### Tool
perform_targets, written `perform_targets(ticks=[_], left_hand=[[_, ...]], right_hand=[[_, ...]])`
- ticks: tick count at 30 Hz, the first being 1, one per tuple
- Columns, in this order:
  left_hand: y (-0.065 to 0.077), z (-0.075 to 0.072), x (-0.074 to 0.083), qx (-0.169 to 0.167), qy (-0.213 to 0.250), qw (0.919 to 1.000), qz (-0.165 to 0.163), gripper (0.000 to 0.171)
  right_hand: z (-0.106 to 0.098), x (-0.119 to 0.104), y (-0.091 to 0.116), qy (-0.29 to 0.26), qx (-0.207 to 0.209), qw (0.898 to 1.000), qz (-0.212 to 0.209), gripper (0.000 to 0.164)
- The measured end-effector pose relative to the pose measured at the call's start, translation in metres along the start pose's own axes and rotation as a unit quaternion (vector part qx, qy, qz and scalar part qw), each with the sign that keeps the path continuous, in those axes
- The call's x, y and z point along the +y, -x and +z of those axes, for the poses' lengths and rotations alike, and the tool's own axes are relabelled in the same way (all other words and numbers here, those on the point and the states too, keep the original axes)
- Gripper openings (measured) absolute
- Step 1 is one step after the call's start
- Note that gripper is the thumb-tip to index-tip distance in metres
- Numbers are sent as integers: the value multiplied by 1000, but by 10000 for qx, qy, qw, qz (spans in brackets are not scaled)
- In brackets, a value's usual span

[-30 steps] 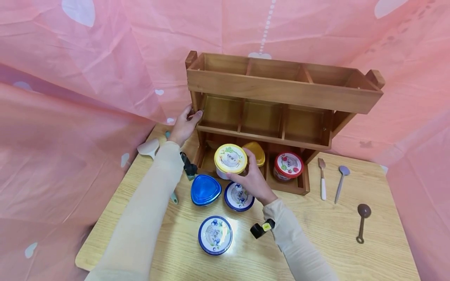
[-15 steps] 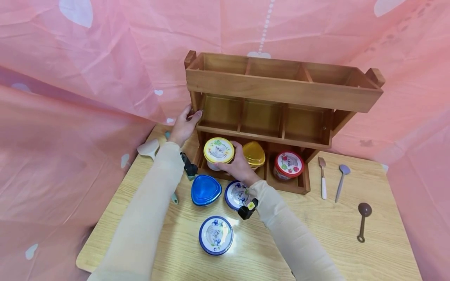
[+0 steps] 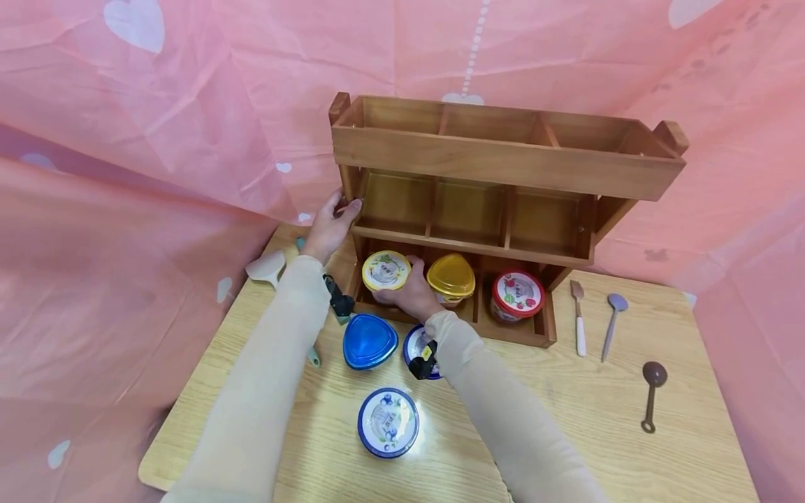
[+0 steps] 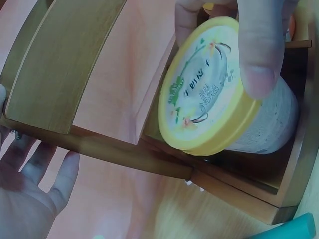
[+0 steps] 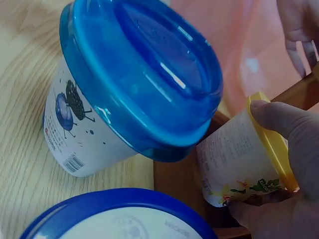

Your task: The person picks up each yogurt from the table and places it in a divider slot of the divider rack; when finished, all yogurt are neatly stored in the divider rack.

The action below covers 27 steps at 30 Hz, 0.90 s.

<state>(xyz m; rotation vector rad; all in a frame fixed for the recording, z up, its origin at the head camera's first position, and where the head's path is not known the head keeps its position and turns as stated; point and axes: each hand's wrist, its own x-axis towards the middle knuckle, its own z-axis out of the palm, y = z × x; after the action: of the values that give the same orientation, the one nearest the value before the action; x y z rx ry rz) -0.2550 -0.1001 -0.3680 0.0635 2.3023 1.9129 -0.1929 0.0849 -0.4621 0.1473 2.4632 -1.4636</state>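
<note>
My right hand [image 3: 412,292] grips a round tub with a yellow rim and white printed lid [image 3: 386,270], low in the left compartment of the bottom tier. In the left wrist view the tub [image 4: 209,89] looks tilted, the thumb on its rim; the right wrist view shows the tub's printed side [image 5: 237,162]. With thumb in front, my left hand [image 3: 330,227] holds the left side post of the three-tier wooden rack [image 3: 503,159]. Beside the right hand, a tub with a domed yellow lid [image 3: 451,276] stands in the middle compartment, and a red-lidded tub [image 3: 518,295] in the right one.
Before the rack stand a domed blue-lidded tub [image 3: 370,341], a blue-rimmed tub [image 3: 413,342] partly under the right wrist, and another blue-rimmed tub [image 3: 388,423]. A fork [image 3: 578,318], a grey spoon [image 3: 613,325] and a brown spoon [image 3: 652,395] lie right; a white spatula [image 3: 267,266] left.
My right hand has carried the yellow-rimmed tub left and down into the left bottom compartment, uncovering the domed yellow tub. The left hand has stayed on the rack's post.
</note>
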Motion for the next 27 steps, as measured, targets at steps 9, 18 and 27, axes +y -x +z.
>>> perform_targets(ticks=[9,18,27], left_hand=[[-15,1,-21,125,-116,9998,137,63],[6,5,6,21,-64,10000,-12,60],[-15,4,-21,170,-109,9996,197,63]], right_hand=[[7,6,-12,171,150,9991,365,105],[13,9,-17,236,276,9991,228,103],[17,11,-19,328,344,9987,199,111]])
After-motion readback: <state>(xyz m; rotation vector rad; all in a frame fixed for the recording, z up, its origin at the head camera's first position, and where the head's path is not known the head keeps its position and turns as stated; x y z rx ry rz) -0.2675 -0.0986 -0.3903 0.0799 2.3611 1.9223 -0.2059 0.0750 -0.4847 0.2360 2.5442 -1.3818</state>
